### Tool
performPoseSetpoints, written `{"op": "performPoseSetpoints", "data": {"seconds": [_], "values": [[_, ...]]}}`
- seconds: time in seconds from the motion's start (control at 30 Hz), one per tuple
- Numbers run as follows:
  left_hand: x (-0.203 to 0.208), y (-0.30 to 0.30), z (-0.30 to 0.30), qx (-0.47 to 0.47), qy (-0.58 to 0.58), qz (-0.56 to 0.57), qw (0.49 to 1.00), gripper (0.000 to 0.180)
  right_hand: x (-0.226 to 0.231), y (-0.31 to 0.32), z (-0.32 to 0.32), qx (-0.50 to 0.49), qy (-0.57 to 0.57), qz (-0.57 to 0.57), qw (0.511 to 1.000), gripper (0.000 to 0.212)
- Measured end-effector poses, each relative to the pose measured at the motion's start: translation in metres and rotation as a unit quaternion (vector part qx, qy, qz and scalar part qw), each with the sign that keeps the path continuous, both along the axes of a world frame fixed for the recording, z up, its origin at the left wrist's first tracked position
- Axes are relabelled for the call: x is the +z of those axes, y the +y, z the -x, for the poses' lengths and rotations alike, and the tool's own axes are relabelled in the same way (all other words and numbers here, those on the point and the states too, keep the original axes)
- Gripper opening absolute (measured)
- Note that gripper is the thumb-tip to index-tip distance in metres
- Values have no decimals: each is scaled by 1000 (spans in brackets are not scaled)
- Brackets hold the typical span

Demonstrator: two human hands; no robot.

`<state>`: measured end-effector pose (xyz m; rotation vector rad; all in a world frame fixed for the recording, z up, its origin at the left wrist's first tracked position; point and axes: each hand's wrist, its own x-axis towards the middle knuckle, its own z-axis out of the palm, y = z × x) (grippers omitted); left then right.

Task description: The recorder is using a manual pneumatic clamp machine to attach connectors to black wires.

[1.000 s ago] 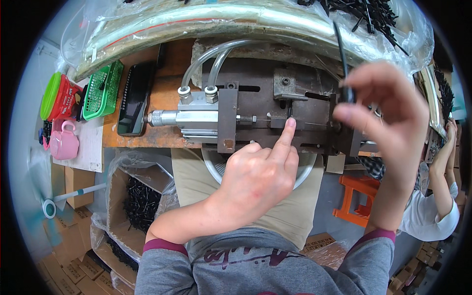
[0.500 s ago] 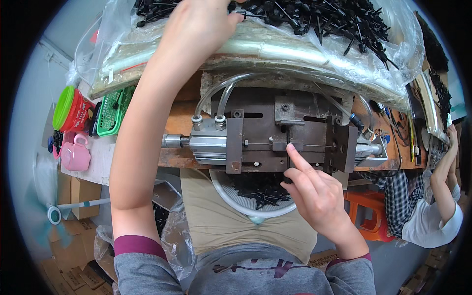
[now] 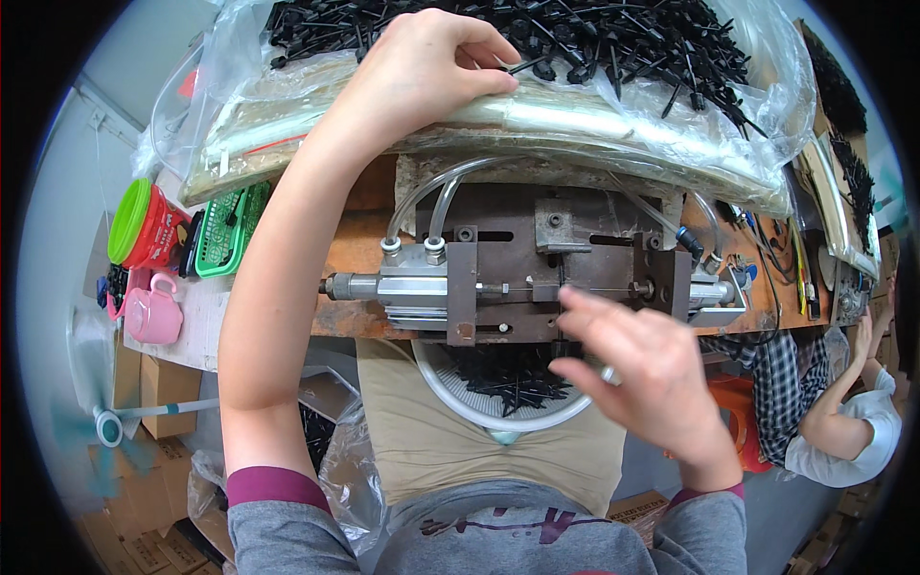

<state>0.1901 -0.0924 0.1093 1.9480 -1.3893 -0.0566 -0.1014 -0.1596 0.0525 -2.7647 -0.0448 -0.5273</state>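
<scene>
Black rod (image 3: 562, 272), axis front-to-back, near right hand (image 3: 647, 369)

1. Barred on the left by the left forearm (image 3: 276, 254), slanting up to the left hand (image 3: 422, 62) beside the black parts (image 3: 623, 43).
2. Walled off behind by the plastic-covered ledge (image 3: 575, 125) and by clear tubes (image 3: 442, 211) just in front of it.
3. Open from above over the brown plate (image 3: 511, 255), between the left end plate (image 3: 462, 302) and the metal bracket (image 3: 556, 230).
4. Passable from the front over the left part of the white basin (image 3: 498, 423); crowded at right by the right hand (image 3: 647, 369).
</scene>
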Motion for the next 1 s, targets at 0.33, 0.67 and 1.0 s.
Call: {"op": "performPoseSetpoints", "data": {"seconds": [0.33,0.67,1.0], "values": [[-11,61,102,-98,42,182,978,26,82,-127,-121,-46,-133,395,908,10],[-87,93,177,-52,-75,74,993,25,60,-146,-170,68,-65,264,960,35],[-104,77,189,-16,-136,6,991,24,73,-115,-177,11,14,324,946,26]]}}
